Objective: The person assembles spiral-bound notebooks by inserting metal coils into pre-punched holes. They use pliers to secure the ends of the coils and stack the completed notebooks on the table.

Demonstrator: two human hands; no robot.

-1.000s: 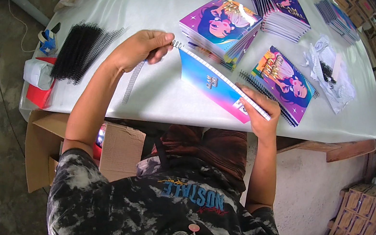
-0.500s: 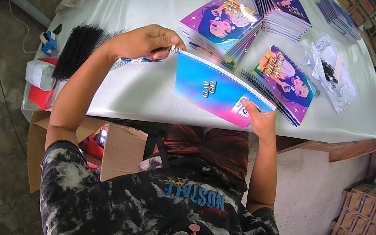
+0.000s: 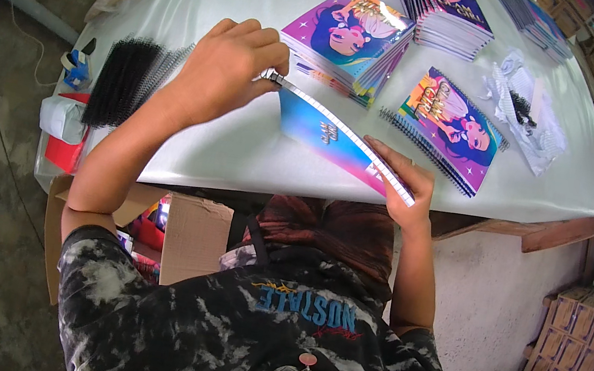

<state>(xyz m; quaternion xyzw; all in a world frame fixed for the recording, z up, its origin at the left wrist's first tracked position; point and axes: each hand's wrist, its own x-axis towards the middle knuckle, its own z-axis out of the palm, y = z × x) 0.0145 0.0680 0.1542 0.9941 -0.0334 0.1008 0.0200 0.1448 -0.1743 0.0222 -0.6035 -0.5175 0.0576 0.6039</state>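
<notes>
A blue-and-pink unbound notebook is held tilted above the white table, its punched edge upward. My right hand grips its near end by the table's front edge. My left hand is pinched at the far end of that punched edge, fingers closed on the tip of a thin spiral coil; most of the coil is hidden or too thin to follow.
A pile of black spiral coils lies at the left. Stacks of colourful notebooks stand behind, a bound notebook and a plastic bag to the right. A cardboard box sits under the table; small cartons at the lower right.
My left hand has carried the coil from the left over to the far end of the notebook's punched edge. The notebook has tipped up more on edge in my right hand.
</notes>
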